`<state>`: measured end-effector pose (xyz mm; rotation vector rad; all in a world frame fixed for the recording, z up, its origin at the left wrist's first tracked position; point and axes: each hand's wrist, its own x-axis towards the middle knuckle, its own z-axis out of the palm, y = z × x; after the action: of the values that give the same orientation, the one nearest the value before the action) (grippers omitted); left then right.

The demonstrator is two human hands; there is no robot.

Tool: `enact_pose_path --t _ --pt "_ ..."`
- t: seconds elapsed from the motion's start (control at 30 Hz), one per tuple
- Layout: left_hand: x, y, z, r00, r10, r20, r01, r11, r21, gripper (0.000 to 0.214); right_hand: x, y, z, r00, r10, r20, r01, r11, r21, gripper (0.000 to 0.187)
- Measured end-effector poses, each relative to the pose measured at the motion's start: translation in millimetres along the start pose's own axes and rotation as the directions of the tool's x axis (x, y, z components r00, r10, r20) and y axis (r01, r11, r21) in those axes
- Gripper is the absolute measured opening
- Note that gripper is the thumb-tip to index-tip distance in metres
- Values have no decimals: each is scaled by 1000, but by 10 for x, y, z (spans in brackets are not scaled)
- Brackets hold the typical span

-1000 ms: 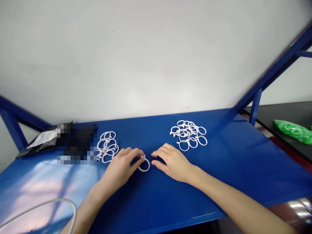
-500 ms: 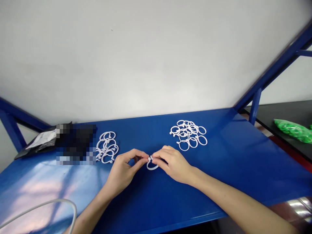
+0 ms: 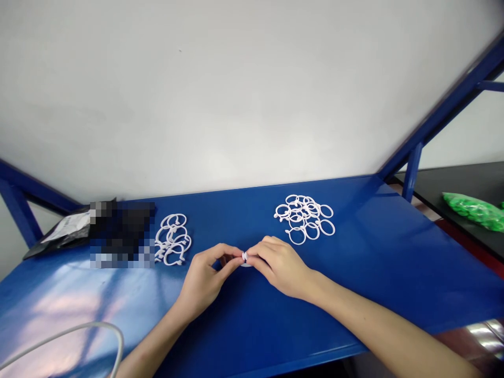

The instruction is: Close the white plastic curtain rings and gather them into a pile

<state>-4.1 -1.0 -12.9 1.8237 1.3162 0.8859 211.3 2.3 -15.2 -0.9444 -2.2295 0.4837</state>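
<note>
scanning from the left: a black package point(image 3: 76, 240) bears a white label point(image 3: 69, 227), its print too small to read; no brand is legible anywhere. next, a cluster of white rings point(image 3: 172, 240) lies on the blue desk point(image 3: 236, 320). the left hand point(image 3: 205, 274) pinches, thumb against fingers, one side of a single white ring point(image 3: 244, 256). that ring sits directly between both hands' fingertips, neither nearer; its axis is mostly hidden. the right hand point(image 3: 285, 266) pinches the opposite side. beyond lies a second cluster point(image 3: 305, 212).

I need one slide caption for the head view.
Left hand and right hand pinch a white ring at a blue table.
</note>
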Motion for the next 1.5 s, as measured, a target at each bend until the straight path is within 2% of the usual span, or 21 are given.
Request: enact_pose_path --t 0.23,0.33,0.47,0.6,0.67,0.7,0.8,0.87,0.9,0.97,1.1,1.27,1.37,1.5 --pt "-59 48 43 974 221 -58 -216 973 78 10 -5 -41 -41 994 -4 107 8 999 -37 24" --pt "-106 23 87 940 335 -63 -325 937 129 14 -29 -64 -61 990 -15 141 19 999 -32 21" --pt "-142 -27 135 876 482 -30 -464 857 223 22 -68 -80 -49 982 -64 179 87 988 -125 20" --pt "-75 -55 95 851 524 22 -502 803 321 15 -43 -52 -4 991 -79 107 97 980 -171 21" --pt "-11 -78 9 862 507 22 -461 764 452 10 4 3 -27 997 -74 29 78 976 -205 23" --pt "21 -96 -51 876 483 -1 -405 734 546 14 31 48 -61 998 -65 -15 59 969 -240 24" --pt "92 -163 -276 927 343 -151 -87 588 804 33 102 275 -245 984 -5 -178 -65 920 -387 26" --pt "109 -208 -418 948 219 -230 108 458 882 43 122 477 -386 956 30 -291 -172 863 -475 25" --pt "110 -227 -473 955 162 -248 165 403 900 45 123 578 -443 946 49 -319 -216 830 -514 25" --pt "102 -261 -544 969 70 -235 198 344 918 44 111 750 -508 920 105 -379 -318 765 -560 27" --pt "89 -319 -563 991 -2 -135 126 368 921 38 78 901 -476 925 159 -345 -348 719 -602 29" --pt "86 -336 -544 996 34 -85 61 438 897 38 88 813 -449 923 150 -354 -346 725 -596 27" --pt "84 -302 -532 991 83 -105 45 536 843 35 106 695 -464 925 129 -357 -327 749 -577 26" --pt "90 -190 -503 982 108 -154 18 762 648 27 109 482 -391 948 91 -304 -248 809 -533 22"
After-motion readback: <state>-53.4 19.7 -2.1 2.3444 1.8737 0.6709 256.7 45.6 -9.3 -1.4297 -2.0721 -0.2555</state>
